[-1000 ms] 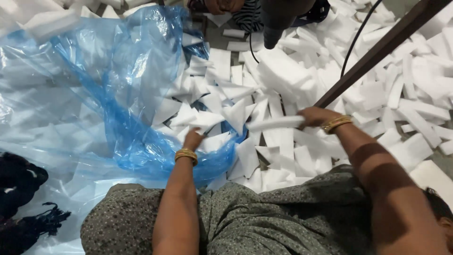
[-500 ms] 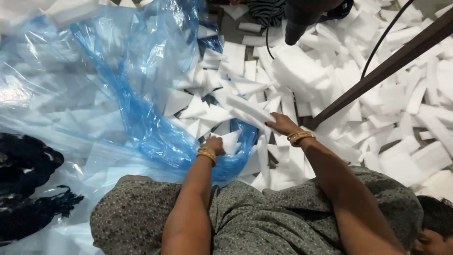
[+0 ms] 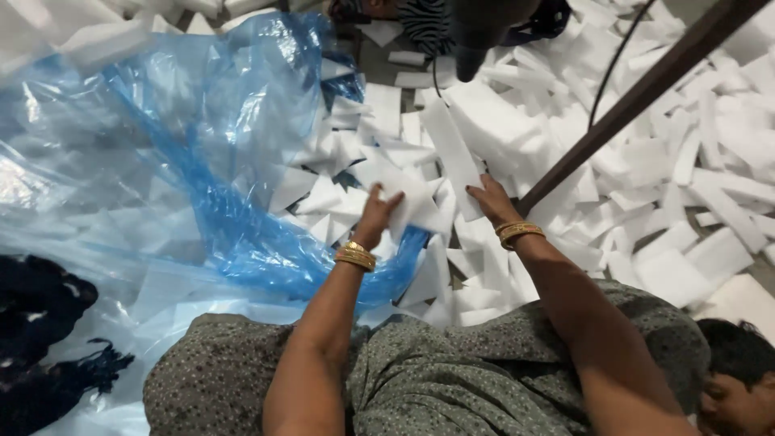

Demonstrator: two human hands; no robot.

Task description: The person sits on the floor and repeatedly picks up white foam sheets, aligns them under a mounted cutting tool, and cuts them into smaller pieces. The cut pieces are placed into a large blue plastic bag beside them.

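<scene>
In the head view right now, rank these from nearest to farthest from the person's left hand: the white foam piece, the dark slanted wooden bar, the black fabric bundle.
1. White foam piece: in the left hand, touching it, just to its right.
2. Dark slanted wooden bar: up and to the right, past the right hand.
3. Black fabric bundle: far lower left, beyond the blue plastic sheet.

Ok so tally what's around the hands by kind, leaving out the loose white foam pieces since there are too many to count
Hands: 2, left hand and right hand, each on white foam pieces
Blue plastic bag: 1
Dark slanted pole: 1
Wrists with gold bangles: 2
Dark cloth heap: 1
Total: 7
</scene>
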